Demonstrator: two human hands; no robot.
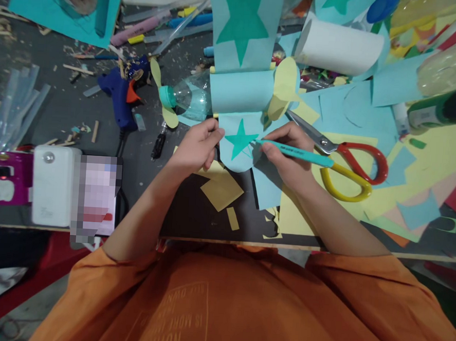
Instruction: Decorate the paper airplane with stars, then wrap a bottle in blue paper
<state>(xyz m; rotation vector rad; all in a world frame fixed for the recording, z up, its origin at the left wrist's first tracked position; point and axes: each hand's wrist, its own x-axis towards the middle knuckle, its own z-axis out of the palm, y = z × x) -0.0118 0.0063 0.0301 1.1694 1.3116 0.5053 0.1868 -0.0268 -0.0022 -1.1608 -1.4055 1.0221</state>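
Observation:
My right hand [290, 156] is closed on a teal marker [306, 155], its tip at the right point of a green star [238, 139]. That star is on the rounded end of a light blue paper wing [234, 163]. My left hand [198, 147] pinches the left edge of this wing between thumb and fingers. Above both hands lies the body of a model plane, a clear plastic bottle [192, 97] wrapped in light blue paper [242, 91]. A yellow propeller [164, 94] sits at its teal cap. The upper wing [242, 30] bears a larger green star.
Scissors [337, 151] with red and yellow handles lie right of my right hand. A blue glue gun [120, 94] and black pen [159, 143] lie left. Further left are a white power bank [53, 185] and a blurred phone [97, 198]. Paper scraps [223, 188] lie near the front edge.

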